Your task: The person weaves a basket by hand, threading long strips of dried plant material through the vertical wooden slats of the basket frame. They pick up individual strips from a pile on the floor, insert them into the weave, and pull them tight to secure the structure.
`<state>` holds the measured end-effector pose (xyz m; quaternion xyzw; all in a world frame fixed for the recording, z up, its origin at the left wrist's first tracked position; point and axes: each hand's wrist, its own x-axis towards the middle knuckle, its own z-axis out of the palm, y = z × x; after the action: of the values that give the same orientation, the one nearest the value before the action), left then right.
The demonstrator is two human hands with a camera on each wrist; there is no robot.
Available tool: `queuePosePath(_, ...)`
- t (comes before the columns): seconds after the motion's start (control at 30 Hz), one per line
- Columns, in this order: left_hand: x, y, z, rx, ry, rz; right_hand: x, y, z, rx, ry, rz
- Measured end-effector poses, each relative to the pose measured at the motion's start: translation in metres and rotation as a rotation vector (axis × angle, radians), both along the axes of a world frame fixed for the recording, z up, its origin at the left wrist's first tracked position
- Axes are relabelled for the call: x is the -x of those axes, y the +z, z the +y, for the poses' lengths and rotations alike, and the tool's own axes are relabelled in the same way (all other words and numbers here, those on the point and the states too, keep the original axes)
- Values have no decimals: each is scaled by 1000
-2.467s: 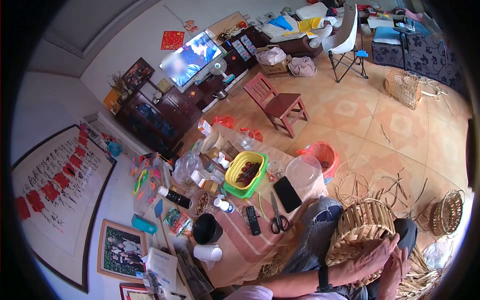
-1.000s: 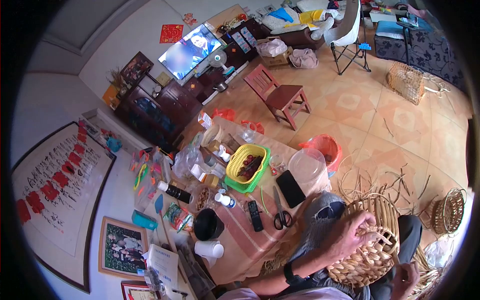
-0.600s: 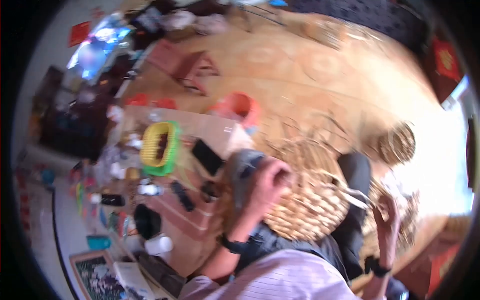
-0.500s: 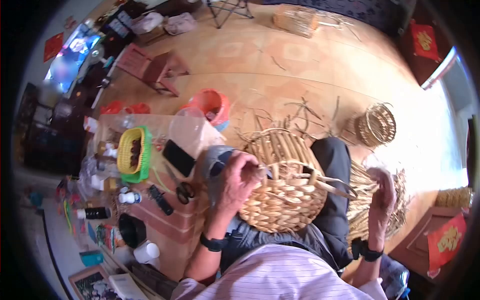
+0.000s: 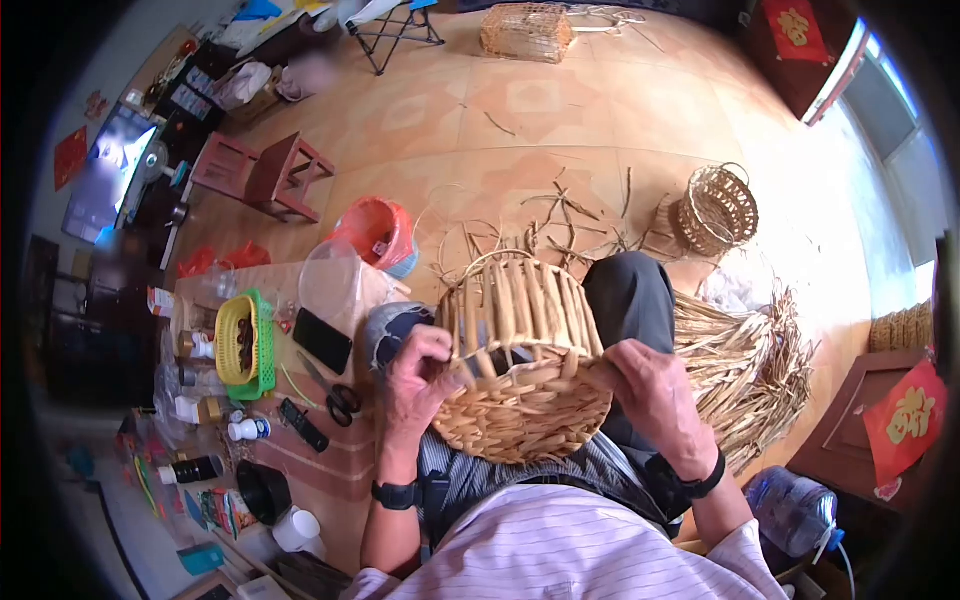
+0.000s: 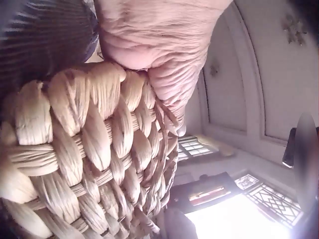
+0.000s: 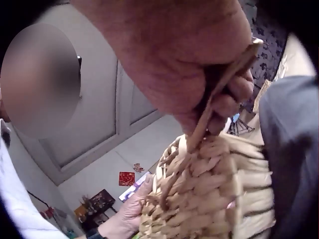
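In the head view a woven basket (image 5: 525, 415) lies tilted across the person's lap. Its lower part is tightly plaited, and upright ribs stand farther forward. The left hand (image 5: 415, 385) grips the basket's left edge, thumb toward the near side; its fingertips are partly hidden in the left wrist view, where the plaited wall (image 6: 94, 149) shows close up. At the opposite edge, the right hand (image 5: 660, 405) pinches a flat dried plant strand (image 7: 204, 112). That strand runs out between the fingers and down along the weave in the right wrist view.
Dried stalks (image 5: 755, 370) are heaped on the floor at the right, below a smaller basket (image 5: 715, 210). Left of the knees, a table (image 5: 345, 455) bears scissors (image 5: 340, 398), a phone (image 5: 322, 340) and a yellow basket (image 5: 235, 340). A red-lined bin (image 5: 375, 225) stands beyond it.
The head view has swung rightward. My right hand has come in from beside the stalks to the basket's right edge, and the left hand has lowered onto its left edge. The basket has shifted slightly.
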<state>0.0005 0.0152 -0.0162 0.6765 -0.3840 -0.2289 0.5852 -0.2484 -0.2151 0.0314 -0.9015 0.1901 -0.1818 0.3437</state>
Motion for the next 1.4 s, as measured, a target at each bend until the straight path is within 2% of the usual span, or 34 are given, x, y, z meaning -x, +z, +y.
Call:
queuePosePath(0.07,-2,-19,9,111,4,42,7,-11,14,62,12,-33)
queuePosePath(0.2,-3,-15,-1,78,-5,189,12,-11,6,67,-66,-127)
queuePosePath(0.23,-8,-17,-4,65,-14,129,16,-15,-1,57,-93,-168)
queuePosePath(0.33,-11,-5,-10,29,1,151,42,-31,-9,-183,-395,-202)
queuePosePath(0.37,-12,2,-12,-4,-8,175,54,-35,-11,-488,-464,-190)
queuePosePath(0.4,-15,13,-13,-95,3,46,62,-25,-17,-824,-474,-183)
queuePosePath(0.47,-15,39,-19,-271,20,-211,71,-40,-19,-990,-470,-333)
queuePosePath(0.5,-3,60,-28,-333,111,-597,76,-43,-21,-1006,-455,-307)
queuePosePath(0.6,48,90,-59,-266,29,-778,79,-43,-21,-1169,-398,-393)
queuePosePath(0.67,83,104,-90,-238,-325,-920,86,-42,-22,-1277,-296,-440)
queuePosePath(0.73,103,82,-109,-155,-453,-884,95,-36,-22,-1360,-232,-475)
queuePosePath(0.83,104,75,-112,-184,-608,-965,105,-30,-23,-1420,-151,-531)
queuePosePath(0.93,104,76,-93,-102,-553,-900,110,-39,-20,-1415,-242,-538)
queuePosePath(0.97,105,76,-89,-103,-510,-868,111,-45,-19,-1364,-262,-510)
queuePosePath(1.07,104,84,-80,-176,-495,-740,105,-47,-12,-1473,-143,-313)
queuePosePath(1.13,100,90,-76,-226,-551,-723,94,-39,-8,-1523,72,-235)
queuePosePath(1.2,99,95,-72,-268,-590,-710,80,-25,0,-1514,118,-78)
queuePosePath(1.27,100,99,-67,-303,-616,-700,71,-25,6,-1500,254,-13)
queuePosePath(1.33,100,100,-62,-291,-602,-692,63,-22,6,-1393,347,93)
queuePosePath(1.4,98,99,-55,-280,-572,-674,57,-15,11,-1409,358,78)
